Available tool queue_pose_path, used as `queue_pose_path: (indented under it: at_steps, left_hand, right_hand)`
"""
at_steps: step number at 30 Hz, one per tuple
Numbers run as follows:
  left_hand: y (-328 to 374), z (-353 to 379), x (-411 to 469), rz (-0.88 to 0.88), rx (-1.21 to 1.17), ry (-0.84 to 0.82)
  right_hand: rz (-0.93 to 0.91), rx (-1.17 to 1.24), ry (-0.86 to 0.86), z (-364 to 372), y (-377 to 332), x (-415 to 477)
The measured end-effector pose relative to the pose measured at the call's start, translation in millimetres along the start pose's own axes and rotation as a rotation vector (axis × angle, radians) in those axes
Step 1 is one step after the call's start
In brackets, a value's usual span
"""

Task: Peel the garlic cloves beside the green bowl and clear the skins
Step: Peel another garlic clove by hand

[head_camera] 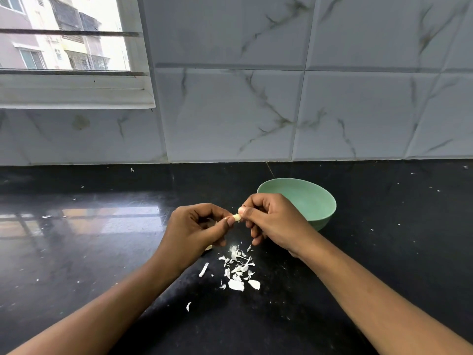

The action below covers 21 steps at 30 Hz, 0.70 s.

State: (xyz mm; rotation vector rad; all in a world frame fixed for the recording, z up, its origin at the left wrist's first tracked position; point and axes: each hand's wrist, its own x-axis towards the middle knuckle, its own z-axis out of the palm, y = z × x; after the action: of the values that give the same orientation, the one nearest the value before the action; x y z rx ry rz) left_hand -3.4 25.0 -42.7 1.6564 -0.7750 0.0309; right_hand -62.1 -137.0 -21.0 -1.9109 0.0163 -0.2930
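Both bare hands meet above the black bench, and between them is one garlic clove. The clove is small, pale cream and glossy, and only its middle shows between the fingertips. A thin strand of skin trails from it towards the left.

The left grip is narrow. Its thumb and curled fingers pinch the clove's left end. The right grip is just as narrow, with the thumbnail pressed on the clove's right end and the other fingers folded beneath.

The green bowl stands on the bench just behind the right grip, whose knuckles hide its near left rim. It is matt mint green, and no contents show in the part of its inside that is visible.

The skins lie on the bench below and between the two grips, nearer the person. They are a loose heap of white, papery, curled flakes. A longer strip lies apart, below the left grip. A single scrap lies nearer still, between the forearms. A pale bit peeks out under the left grip, and I cannot tell what it is.

White specks are scattered over the bench. Beyond both grips rises a grey veined tiled wall, with a window up to the left.
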Motion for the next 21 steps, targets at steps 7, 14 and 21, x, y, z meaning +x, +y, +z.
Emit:
queue_pose_path:
  at_steps: [7, 14, 21]
  left_hand:
    - [0.1, -2.8, -1.7, 0.095, 0.077, 0.021]
    - [-0.8, -1.9, -2.5, 0.059, 0.080, 0.021]
    - [7.1, 7.7, 0.5, -0.309, -0.415, -0.040]
  right_hand:
    - [0.040, -0.028, -0.031, 1.2, 0.3, -0.8]
    - [0.064, 0.010, -0.083, 5.1, 2.0, -1.7]
    - [-0.006, 0.083, -0.142, 7.2, 0.7, -2.6]
